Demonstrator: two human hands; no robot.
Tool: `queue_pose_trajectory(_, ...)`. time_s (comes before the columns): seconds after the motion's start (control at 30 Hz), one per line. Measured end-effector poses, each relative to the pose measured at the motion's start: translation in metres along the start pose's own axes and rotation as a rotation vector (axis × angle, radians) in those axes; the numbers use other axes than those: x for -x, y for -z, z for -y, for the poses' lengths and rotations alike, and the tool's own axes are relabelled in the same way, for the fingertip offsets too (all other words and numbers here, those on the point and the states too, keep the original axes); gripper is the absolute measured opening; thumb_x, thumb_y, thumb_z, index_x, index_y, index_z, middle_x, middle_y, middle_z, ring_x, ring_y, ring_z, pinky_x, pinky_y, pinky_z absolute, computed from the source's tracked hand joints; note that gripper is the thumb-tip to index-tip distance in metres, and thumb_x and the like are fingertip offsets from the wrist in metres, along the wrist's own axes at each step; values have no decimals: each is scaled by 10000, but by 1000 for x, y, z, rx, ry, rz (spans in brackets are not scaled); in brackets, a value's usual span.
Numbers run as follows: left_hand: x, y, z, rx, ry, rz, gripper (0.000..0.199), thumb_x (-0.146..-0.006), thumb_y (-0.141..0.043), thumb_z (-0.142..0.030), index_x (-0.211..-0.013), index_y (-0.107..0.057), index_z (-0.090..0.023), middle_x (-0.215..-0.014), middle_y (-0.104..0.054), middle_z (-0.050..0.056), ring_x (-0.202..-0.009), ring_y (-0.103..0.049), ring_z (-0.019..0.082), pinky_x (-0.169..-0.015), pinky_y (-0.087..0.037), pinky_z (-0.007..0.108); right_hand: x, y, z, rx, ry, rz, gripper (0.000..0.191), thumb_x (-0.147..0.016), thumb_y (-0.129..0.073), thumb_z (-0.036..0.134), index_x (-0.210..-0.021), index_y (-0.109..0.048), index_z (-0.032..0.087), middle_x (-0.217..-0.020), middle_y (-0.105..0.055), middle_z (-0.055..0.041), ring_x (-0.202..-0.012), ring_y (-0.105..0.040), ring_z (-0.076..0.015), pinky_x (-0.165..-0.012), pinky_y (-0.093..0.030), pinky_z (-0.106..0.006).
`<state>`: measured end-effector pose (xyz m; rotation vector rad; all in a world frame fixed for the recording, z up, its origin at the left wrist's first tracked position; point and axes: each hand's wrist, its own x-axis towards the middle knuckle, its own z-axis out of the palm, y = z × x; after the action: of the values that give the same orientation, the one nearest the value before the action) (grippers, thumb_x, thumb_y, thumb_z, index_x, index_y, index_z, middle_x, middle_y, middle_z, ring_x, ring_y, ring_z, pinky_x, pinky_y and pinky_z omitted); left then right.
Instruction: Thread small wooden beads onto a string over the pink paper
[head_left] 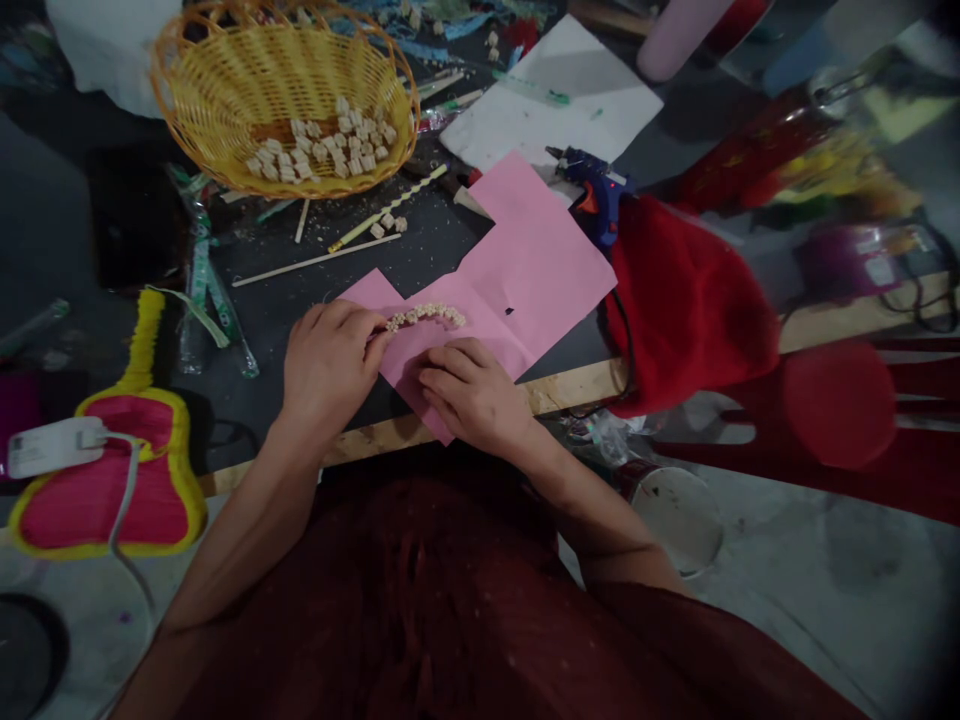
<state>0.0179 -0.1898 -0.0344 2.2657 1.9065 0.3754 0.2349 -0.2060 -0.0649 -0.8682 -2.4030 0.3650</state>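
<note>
A curved strip of small pale stick pieces lies over a sheet of pink paper on the dark table. My left hand is closed at the strip's left end, thumb and fingers pinched on it. Just below the strip, my right hand rests over the paper's lower part with its fingers bent together. Whatever may be between those right fingertips is hidden. A small dark spot or hole shows in the paper to the right of the strip.
Beyond my hands stands a yellow wicker basket with several pale bundled pieces. A blue glue gun sits by white paper and red cloth. A thin stick lies nearby. At left are a pink-and-yellow guitar shape and a corded white adapter.
</note>
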Motion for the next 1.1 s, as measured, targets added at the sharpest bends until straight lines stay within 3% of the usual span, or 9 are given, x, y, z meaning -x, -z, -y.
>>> queue_pose_trajectory(0.5, 1, -1, 1, -42, -31, -32, 246, -1019, -538, -351, -1081, -759, -262, -1112, -760, 77, -1074, -674, 300, -978, -517, 452, -1, -1, 0, 9, 7, -8, 248, -1050, -509, 178, -1094, -753, 160, -1152, -729, -121, -1073, -602, -243, -1000, -575, -436)
queue_pose_trajectory(0.8, 0, 3, -2, -50, -13, 33, 267, -1027, -538, -326, -1114, -765, -213, -1133, -753, 102, -1101, -673, 332, -974, -516, 472, 0, -1, 0, -23, 1, -11, 255, -1050, -507, 180, -1110, -754, 155, -1174, -727, -134, -1097, -594, -248, -1014, -562, -451)
queue_pose_trajectory(1.1, 0, 2, 0, -37, -23, 12, 260, -1027, -551, -331, -1102, -773, -219, -1128, -758, 104, -1088, -685, 326, -972, -532, 477, -1, -1, 1, -4, 9, -32, 239, -1047, -522, 175, -1093, -755, 148, -1160, -745, -126, -1081, -612, -241, -992, -580, -430)
